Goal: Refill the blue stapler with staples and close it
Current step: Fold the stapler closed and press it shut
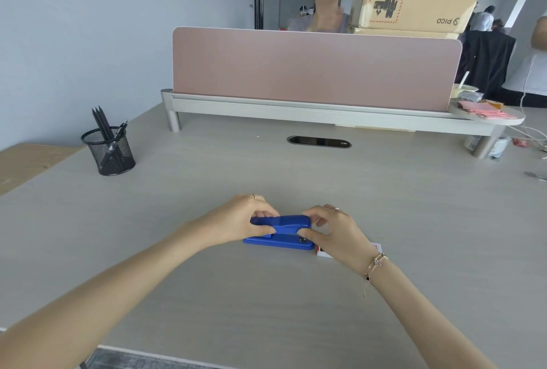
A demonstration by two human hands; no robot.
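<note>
The blue stapler (pixel 281 231) lies sideways on the grey desk (pixel 266 294), its base flat and its top arm lowered. My left hand (pixel 239 220) grips the stapler's left end with thumb in front and fingers behind. My right hand (pixel 331 232) pinches the right end, thumb at the front by the metal tip. A small red and white staple box (pixel 376 247) lies on the desk mostly hidden under my right hand and wrist.
A black mesh pen holder (pixel 109 149) with pencils stands at the left. A pink divider panel (pixel 310 68) on a raised shelf crosses the back, with a cable slot (pixel 319 142) before it. Clutter and cables lie at the far right. A person sits behind the divider.
</note>
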